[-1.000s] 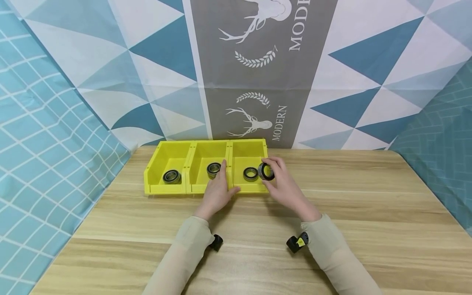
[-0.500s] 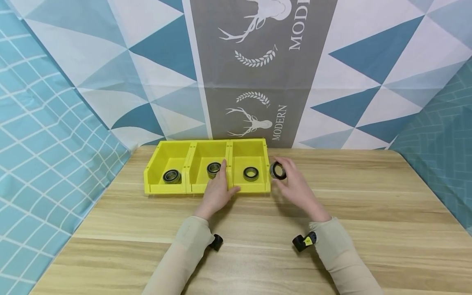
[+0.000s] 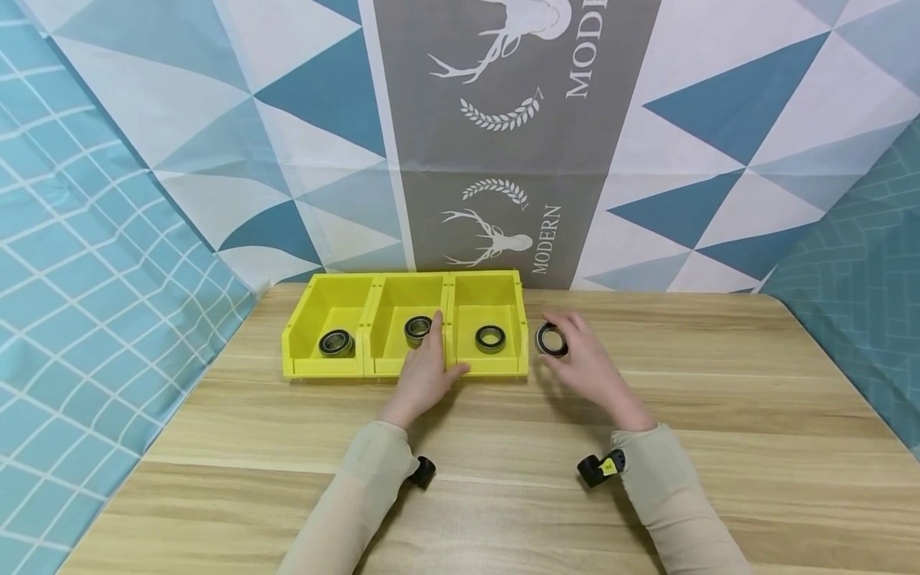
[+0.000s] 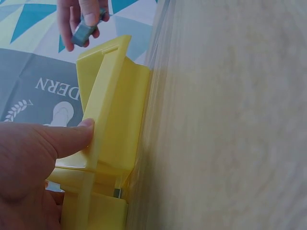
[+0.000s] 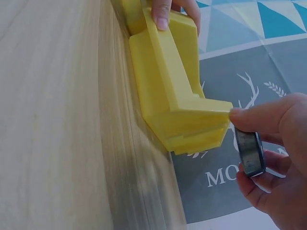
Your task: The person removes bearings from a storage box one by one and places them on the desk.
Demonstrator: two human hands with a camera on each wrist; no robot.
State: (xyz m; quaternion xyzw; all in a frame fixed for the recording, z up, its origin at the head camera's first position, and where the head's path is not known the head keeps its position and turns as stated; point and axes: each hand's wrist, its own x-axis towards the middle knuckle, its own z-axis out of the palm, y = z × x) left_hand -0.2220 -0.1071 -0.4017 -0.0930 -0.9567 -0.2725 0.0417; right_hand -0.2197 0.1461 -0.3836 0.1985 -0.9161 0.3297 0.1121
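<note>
In the head view my right hand (image 3: 585, 363) pinches a ball bearing (image 3: 551, 340), a dark ring with an open centre, just right of the yellow storage bins (image 3: 402, 367). The right wrist view shows this bearing (image 5: 250, 152) edge-on between thumb and fingers. My left hand (image 3: 422, 371) grips the bins near the divider between the middle and right compartments, its thumb (image 4: 72, 139) on the front lip. One bearing (image 3: 490, 328) lies in the right compartment and another (image 3: 417, 321) in the middle one, partly hidden by the left hand. Stacked bearings (image 3: 335, 343) appear in the left compartment.
The bins stand at the back of a wood-grain table (image 3: 496, 487), close to a patterned wall covering (image 3: 503, 152). Blue tiled-pattern cloth (image 3: 86, 263) hangs on the left side. Black wrist cameras (image 3: 592, 471) sit at both cuffs.
My right hand has carried the bearing from over the right compartment's edge to the right, outside the bins, and slightly lower in the head view. The left hand has stayed in place.
</note>
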